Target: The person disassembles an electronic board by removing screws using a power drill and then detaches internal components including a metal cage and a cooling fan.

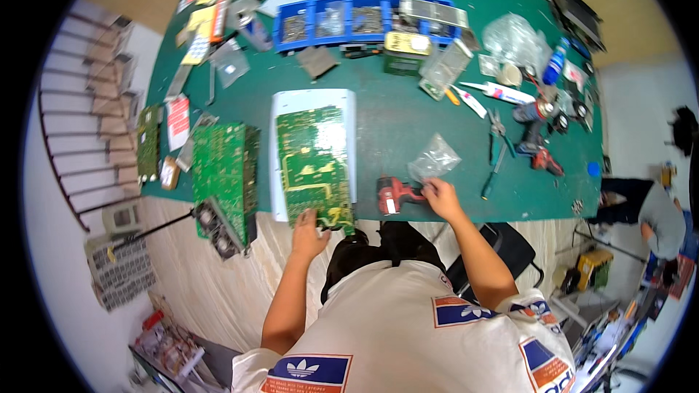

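Note:
A large green circuit board [309, 160] lies on a pale blue-white sheet [280, 175] in front of me. My left hand [309, 231] grips the board's near edge at the lower left of it. To the right, a red-and-black cordless tool [393, 194] lies on the green mat, and my right hand [441, 196] has its fingers closed on the tool's right end. A crumpled clear plastic bag [433, 153] is just above that hand. Another circuit board assembly [218, 167] sits on the left, with a dark metal part [218, 229] at its near end.
Blue parts bins [309, 38] and a yellow-green tin [406, 54] stand at the back of the green table [386, 102]. Pliers [498, 131], tubes [502, 92] and another drill [546, 160] lie right. A chair [502, 247] is below. Another person [655, 218] is far right.

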`<action>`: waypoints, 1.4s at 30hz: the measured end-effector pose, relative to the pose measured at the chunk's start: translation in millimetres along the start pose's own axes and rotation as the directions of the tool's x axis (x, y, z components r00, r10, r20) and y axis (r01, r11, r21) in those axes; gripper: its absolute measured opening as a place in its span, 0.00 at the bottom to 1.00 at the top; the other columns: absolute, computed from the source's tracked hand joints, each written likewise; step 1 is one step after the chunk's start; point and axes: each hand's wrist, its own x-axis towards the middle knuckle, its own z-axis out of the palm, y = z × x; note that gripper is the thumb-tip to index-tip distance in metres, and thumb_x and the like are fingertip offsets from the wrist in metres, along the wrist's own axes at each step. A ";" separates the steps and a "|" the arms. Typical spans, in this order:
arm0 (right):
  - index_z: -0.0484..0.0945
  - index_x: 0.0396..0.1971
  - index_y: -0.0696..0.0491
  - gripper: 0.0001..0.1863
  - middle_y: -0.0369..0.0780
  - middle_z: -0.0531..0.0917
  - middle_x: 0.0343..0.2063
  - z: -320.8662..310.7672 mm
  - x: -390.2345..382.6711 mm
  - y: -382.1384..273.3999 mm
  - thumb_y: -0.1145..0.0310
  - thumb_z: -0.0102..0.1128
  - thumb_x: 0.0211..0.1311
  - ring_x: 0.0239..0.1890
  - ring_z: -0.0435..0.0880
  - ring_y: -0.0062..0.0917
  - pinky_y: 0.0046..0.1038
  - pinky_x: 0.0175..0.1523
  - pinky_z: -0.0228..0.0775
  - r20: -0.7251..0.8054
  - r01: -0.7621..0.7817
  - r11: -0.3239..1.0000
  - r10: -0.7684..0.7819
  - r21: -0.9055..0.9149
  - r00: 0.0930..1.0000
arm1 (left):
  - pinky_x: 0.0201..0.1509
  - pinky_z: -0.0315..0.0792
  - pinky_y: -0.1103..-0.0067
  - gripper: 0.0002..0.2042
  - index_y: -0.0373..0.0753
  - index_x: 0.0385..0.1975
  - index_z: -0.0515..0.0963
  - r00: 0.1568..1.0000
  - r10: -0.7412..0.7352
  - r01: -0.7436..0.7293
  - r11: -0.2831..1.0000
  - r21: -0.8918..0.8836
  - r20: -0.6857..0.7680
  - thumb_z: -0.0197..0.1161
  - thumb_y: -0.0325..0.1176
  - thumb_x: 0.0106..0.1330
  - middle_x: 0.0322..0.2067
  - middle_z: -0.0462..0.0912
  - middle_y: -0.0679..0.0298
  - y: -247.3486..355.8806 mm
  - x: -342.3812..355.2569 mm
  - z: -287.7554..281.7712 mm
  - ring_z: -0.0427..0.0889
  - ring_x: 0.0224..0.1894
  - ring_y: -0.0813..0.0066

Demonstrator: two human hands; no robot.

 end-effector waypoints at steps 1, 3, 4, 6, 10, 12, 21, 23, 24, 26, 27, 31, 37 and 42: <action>0.79 0.44 0.62 0.13 0.42 0.85 0.25 -5.1 8.7 7.6 0.76 0.56 0.60 0.26 0.84 0.22 0.26 0.34 0.75 0.001 -0.024 0.999 0.024 0.026 1.000 | 0.67 0.63 0.62 0.35 0.29 0.60 0.67 1.000 0.009 -0.009 1.000 -0.021 0.001 0.70 0.41 0.54 0.60 0.71 0.41 1.7 4.3 3.7 0.66 0.64 0.42; 0.80 0.43 0.61 0.13 0.43 0.84 0.25 -17.2 20.4 17.1 0.74 0.57 0.60 0.26 0.83 0.23 0.27 0.33 0.75 -0.014 -0.059 0.996 0.060 0.062 0.998 | 0.68 0.63 0.62 0.35 0.29 0.60 0.68 0.999 -0.043 0.045 0.997 -0.063 0.031 0.69 0.41 0.54 0.58 0.72 0.40 3.5 7.1 2.1 0.68 0.63 0.42; 0.80 0.42 0.61 0.12 0.44 0.84 0.25 -21.9 24.6 12.3 0.73 0.58 0.60 0.26 0.83 0.25 0.27 0.34 0.74 -0.024 -0.065 0.995 0.067 0.082 0.997 | 0.68 0.63 0.62 0.34 0.30 0.61 0.67 0.997 -0.073 0.075 0.995 -0.073 0.031 0.69 0.40 0.55 0.58 0.73 0.40 1.8 5.5 1.9 0.68 0.63 0.42; 0.81 0.41 0.60 0.11 0.42 0.83 0.25 -34.0 35.7 27.0 0.72 0.57 0.61 0.27 0.83 0.26 0.27 0.34 0.75 -0.052 -0.086 0.969 0.100 0.232 0.994 | 0.68 0.63 0.61 0.34 0.30 0.61 0.67 0.997 -0.062 0.065 0.994 -0.089 0.036 0.68 0.39 0.56 0.58 0.72 0.40 7.6 8.7 1.1 0.67 0.64 0.41; 0.80 0.42 0.58 0.10 0.38 0.85 0.30 -46.4 82.1 53.9 0.71 0.56 0.65 0.30 0.84 0.23 0.25 0.34 0.77 0.037 -0.261 0.737 0.306 0.624 0.951 | 0.68 0.62 0.61 0.31 0.30 0.61 0.67 0.998 -0.047 0.045 0.998 -0.045 -0.040 0.67 0.36 0.59 0.59 0.71 0.40 14.9 2.1 8.8 0.68 0.64 0.42; 0.79 0.43 0.57 0.10 0.38 0.86 0.33 -55.7 121.9 58.5 0.69 0.56 0.66 0.31 0.85 0.22 0.24 0.33 0.78 0.070 -0.346 0.637 0.417 0.689 0.906 | 0.67 0.63 0.62 0.29 0.30 0.60 0.68 0.994 -0.089 0.082 0.993 -0.089 -0.069 0.66 0.35 0.59 0.58 0.73 0.40 25.3 -6.8 7.2 0.69 0.62 0.42; 0.83 0.39 0.60 0.21 0.55 0.84 0.41 -96.9 299.9 60.8 0.56 0.64 0.55 0.46 0.83 0.49 0.41 0.53 0.75 -0.358 -0.477 0.871 0.410 -0.120 0.839 | 0.48 0.77 0.76 0.18 0.28 0.53 0.74 0.855 -0.473 0.506 0.668 -0.546 0.213 0.60 0.29 0.65 0.39 0.84 0.54 8.4 -122.4 64.0 0.84 0.41 0.69; 0.83 0.39 0.59 0.21 0.54 0.84 0.44 -78.3 300.6 23.9 0.56 0.66 0.54 0.50 0.82 0.47 0.41 0.54 0.75 -0.315 -0.542 0.833 0.488 -0.110 0.814 | 0.45 0.77 0.79 0.17 0.28 0.53 0.74 0.781 -0.574 0.588 0.541 -0.602 0.248 0.58 0.27 0.65 0.39 0.84 0.57 -8.1 -175.3 80.1 0.83 0.40 0.75; 0.83 0.38 0.59 0.21 0.55 0.83 0.44 -77.1 303.3 18.8 0.55 0.67 0.53 0.51 0.82 0.47 0.42 0.55 0.74 -0.334 -0.537 0.837 0.479 -0.104 0.812 | 0.41 0.77 0.79 0.16 0.29 0.52 0.74 0.732 -0.621 0.629 0.459 -0.628 0.279 0.57 0.27 0.65 0.38 0.84 0.58 -10.7 -190.3 90.0 0.84 0.38 0.74; 0.82 0.38 0.60 0.22 0.53 0.85 0.41 -77.2 309.8 22.9 0.56 0.68 0.53 0.45 0.85 0.45 0.40 0.52 0.77 -0.399 -0.537 0.832 0.448 -0.143 0.800 | 0.31 0.74 0.81 0.14 0.32 0.51 0.74 0.602 -0.702 0.724 0.281 -0.630 0.380 0.55 0.28 0.66 0.36 0.84 0.61 -8.9 -213.9 103.9 0.85 0.33 0.73; 0.82 0.39 0.61 0.21 0.53 0.85 0.40 -86.5 316.4 41.7 0.58 0.68 0.53 0.41 0.86 0.43 0.38 0.49 0.78 -0.377 -0.555 0.822 0.477 -0.129 0.794 | 0.30 0.74 0.81 0.14 0.33 0.50 0.74 0.581 -0.695 0.752 0.259 -0.606 0.423 0.55 0.28 0.66 0.36 0.84 0.61 -5.3 -212.9 108.1 0.85 0.33 0.73; 0.80 0.39 0.62 0.16 0.49 0.86 0.32 -94.1 332.9 61.3 0.66 0.65 0.54 0.26 0.87 0.33 0.33 0.32 0.82 -0.265 -0.561 0.828 0.542 0.005 0.797 | 0.30 0.73 0.81 0.12 0.35 0.48 0.75 0.508 -0.700 0.804 0.176 -0.568 0.502 0.55 0.31 0.68 0.35 0.84 0.63 -2.1 -230.3 111.5 0.85 0.33 0.73; 0.72 0.30 0.61 0.06 0.43 0.80 0.23 -98.7 316.8 52.5 0.76 0.60 0.56 0.21 0.83 0.27 0.32 0.24 0.84 -0.205 -0.328 0.763 0.509 0.557 0.836 | 0.33 0.73 0.81 0.13 0.36 0.49 0.75 0.608 -0.679 0.713 0.239 -0.660 0.412 0.56 0.33 0.69 0.36 0.83 0.63 6.6 -211.5 88.3 0.85 0.36 0.74; 0.70 0.36 0.61 0.07 0.41 0.80 0.27 -99.5 246.0 26.3 0.76 0.56 0.61 0.24 0.83 0.24 0.29 0.29 0.85 -0.227 -0.131 0.761 0.347 0.635 0.910 | 0.38 0.75 0.81 0.14 0.32 0.51 0.75 0.785 -0.570 0.557 0.476 -0.680 0.244 0.57 0.31 0.70 0.38 0.83 0.61 -12.7 -193.5 70.8 0.84 0.36 0.76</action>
